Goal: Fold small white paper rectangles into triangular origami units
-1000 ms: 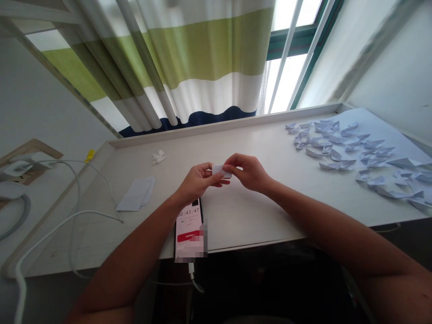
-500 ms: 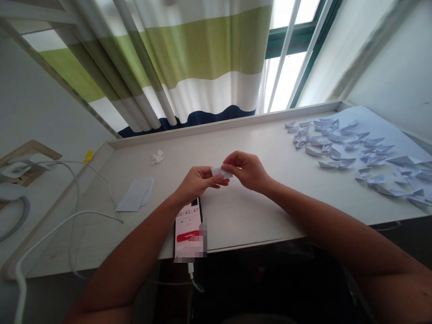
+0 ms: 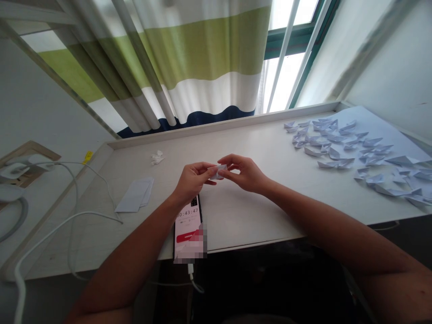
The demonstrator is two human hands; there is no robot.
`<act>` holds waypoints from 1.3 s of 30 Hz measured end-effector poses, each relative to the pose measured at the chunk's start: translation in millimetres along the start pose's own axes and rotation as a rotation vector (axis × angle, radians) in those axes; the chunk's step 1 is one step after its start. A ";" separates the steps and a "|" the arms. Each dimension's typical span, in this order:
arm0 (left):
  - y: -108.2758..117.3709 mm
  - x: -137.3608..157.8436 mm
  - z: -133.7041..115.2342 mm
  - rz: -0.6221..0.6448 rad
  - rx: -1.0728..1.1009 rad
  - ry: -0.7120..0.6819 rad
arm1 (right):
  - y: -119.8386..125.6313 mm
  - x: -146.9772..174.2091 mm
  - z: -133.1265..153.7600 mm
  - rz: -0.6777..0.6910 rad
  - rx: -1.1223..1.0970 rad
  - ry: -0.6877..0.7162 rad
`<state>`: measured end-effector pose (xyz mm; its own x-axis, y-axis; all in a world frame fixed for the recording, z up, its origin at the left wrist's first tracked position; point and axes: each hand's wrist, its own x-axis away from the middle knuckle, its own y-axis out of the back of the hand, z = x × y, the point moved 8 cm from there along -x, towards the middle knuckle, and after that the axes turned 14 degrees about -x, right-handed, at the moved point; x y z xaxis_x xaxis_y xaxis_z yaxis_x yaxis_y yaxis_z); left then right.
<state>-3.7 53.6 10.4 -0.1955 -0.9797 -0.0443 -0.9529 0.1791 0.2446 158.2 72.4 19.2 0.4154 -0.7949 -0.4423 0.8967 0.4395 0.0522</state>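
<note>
A small folded piece of white paper point(image 3: 221, 171) is held above the middle of the desk, between both hands. My left hand point(image 3: 193, 180) pinches its left side with thumb and fingers. On the right side, the thumb and forefinger of my right hand point(image 3: 245, 173) close on the paper, the forefinger arched over it. The fingers cover part of the paper, so its exact folds are hard to make out. Several folded paper boats point(image 3: 337, 139) lie spread at the right of the desk. A stack of white paper pieces point(image 3: 135, 195) rests at the left.
A phone point(image 3: 187, 225) with a running timer lies below my left wrist at the desk's front edge, a white cable point(image 3: 191, 270) plugged into it. Crumpled paper point(image 3: 157, 157) sits farther back. Cables point(image 3: 72, 216) loop over the left side. A raised rim point(image 3: 216, 126) borders the back.
Both hands have shifted slightly left and the paper has turned between the fingers. My right forefinger has lifted and arched more over the paper.
</note>
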 end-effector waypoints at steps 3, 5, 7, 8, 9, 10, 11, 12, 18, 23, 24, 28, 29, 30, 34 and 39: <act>0.6 -0.3 0.1 0.021 -0.004 -0.001 | -0.2 -0.6 -2.1 0.030 0.003 -0.024; -0.5 -0.5 0.7 0.051 -0.008 0.005 | 0.2 -1.2 -2.4 0.039 -0.002 -0.042; -0.6 -0.8 1.2 0.068 -0.012 0.002 | 0.7 -1.8 -2.5 0.039 -0.029 -0.060; -0.4 -0.9 1.5 0.073 -0.019 -0.003 | 1.0 -2.0 -2.7 0.036 -0.052 -0.069; 0.0 -1.1 1.7 0.075 -0.028 -0.008 | 1.3 -2.1 -3.0 0.033 -0.078 -0.079; 0.4 -1.3 2.1 0.078 -0.037 -0.013 | 1.4 -2.2 -3.4 0.032 -0.101 -0.090; 0.4 -1.4 2.6 0.082 -0.045 -0.016 | 1.5 -2.3 -4.0 0.031 -0.119 -0.100; 0.2 -1.5 3.1 0.089 -0.052 -0.016 | 1.7 -2.4 -4.5 0.030 -0.130 -0.109; -5.0 -0.5 3.7 0.127 -0.088 -0.020 | 3.5 -1.8 -7.8 0.004 -0.113 -0.150; -6.1 -0.1 1.5 0.096 -0.116 -0.033 | 2.4 -0.5 -7.9 0.030 -0.129 -0.198; -5.5 -0.2 1.0 0.086 -0.102 -0.033 | 2.3 -0.9 -6.9 0.044 -0.144 -0.195; -1.8 -0.4 -1.0 0.050 -0.053 -0.019 | 4.9 -4.0 -3.6 0.080 -0.213 -0.161; -1.4 -0.1 -1.4 0.046 -0.043 -0.014 | 6.5 -4.8 -3.6 0.074 -0.220 -0.155; -1.2 0.2 -1.9 0.046 -0.037 -0.010 | 8.1 -5.4 -3.7 0.064 -0.225 -0.153; -2.5 1.3 -2.2 0.061 -0.039 -0.004 | 10.2 -5.8 -4.4 0.032 -0.248 -0.167; -3.8 -0.6 4.7 0.077 -0.092 0.001 | 8.7 -4.8 -8.6 -0.006 -0.237 -0.229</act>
<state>-1.0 53.9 4.9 -0.2671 -0.9634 -0.0205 -0.9098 0.2451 0.3350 162.7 83.6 14.1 0.4581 -0.8591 -0.2281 0.8497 0.4986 -0.1714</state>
